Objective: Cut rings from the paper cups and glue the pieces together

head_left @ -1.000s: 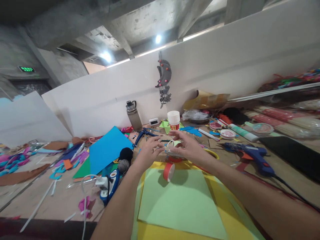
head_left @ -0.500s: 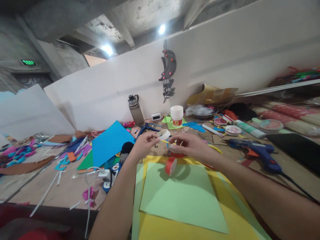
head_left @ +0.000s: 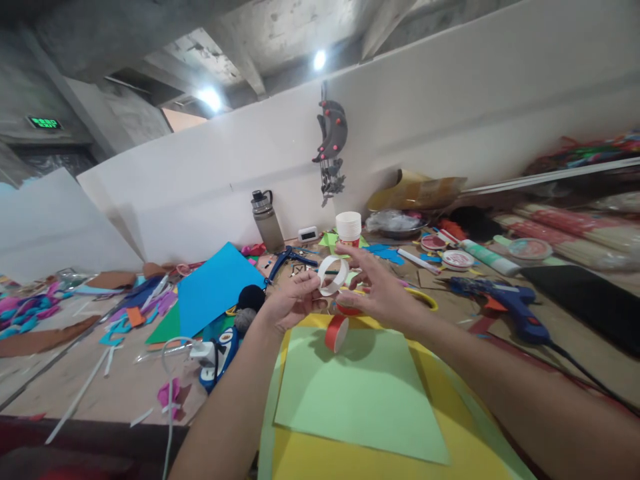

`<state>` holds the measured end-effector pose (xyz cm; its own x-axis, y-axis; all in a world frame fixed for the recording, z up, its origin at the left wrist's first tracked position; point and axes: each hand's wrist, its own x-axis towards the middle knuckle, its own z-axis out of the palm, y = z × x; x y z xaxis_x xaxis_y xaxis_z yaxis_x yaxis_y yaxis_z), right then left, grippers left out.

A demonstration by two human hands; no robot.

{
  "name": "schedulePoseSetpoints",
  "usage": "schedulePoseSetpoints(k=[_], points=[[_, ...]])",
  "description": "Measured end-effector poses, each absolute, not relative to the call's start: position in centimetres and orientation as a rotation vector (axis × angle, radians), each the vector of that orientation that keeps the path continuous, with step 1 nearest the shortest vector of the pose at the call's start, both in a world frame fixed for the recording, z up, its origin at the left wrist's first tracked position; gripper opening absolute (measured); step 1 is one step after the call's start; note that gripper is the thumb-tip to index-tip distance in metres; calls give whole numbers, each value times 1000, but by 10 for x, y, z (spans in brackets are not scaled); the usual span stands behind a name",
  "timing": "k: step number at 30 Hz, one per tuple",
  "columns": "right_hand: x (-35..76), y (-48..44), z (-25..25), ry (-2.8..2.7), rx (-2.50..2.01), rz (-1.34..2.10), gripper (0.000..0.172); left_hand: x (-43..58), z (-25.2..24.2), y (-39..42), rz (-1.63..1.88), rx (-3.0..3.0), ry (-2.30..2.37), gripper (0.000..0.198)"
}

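Observation:
A white paper ring (head_left: 333,276) is pinched between the fingers and thumb of my left hand (head_left: 295,300), its round opening facing me. Just right of the ring, my right hand (head_left: 374,288) has its fingers spread and curved, with nothing seen between them. Below both hands a red ring with a pale inside (head_left: 337,333) stands on a light green sheet (head_left: 360,400). That sheet lies on yellow paper (head_left: 320,460). Another red piece (head_left: 349,309) shows partly behind my right hand.
Blue card (head_left: 220,287), a power strip (head_left: 219,360) and a white cable lie left. Behind stand a bottle (head_left: 267,223) and stacked white cups (head_left: 349,227). On the right are a blue glue gun (head_left: 500,303), a glue tube (head_left: 490,258) and a black flat object (head_left: 590,307).
The white ring has turned from nearly edge-on to showing its round opening. My right hand's fingers have risen and spread wider. The whole view has shifted slightly.

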<state>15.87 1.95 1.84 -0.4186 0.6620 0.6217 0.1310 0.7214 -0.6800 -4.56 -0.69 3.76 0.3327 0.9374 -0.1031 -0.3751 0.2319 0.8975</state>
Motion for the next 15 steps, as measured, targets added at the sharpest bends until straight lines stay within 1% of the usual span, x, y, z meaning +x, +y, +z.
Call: schedulePoseSetpoints(k=[4, 6, 12, 15], points=[[158, 19, 18, -2010, -528, 427, 63, -39, 39, -10, 1053, 909, 792, 32], [158, 20, 18, -2024, -520, 346, 62, -37, 40, -10, 1091, 904, 782, 34], [153, 19, 19, -1994, -535, 302, 76, -35, 38, -8, 1122, 876, 762, 38], [150, 17, 20, -1969, -516, 283, 74, -34, 36, -9, 1116, 878, 725, 36]])
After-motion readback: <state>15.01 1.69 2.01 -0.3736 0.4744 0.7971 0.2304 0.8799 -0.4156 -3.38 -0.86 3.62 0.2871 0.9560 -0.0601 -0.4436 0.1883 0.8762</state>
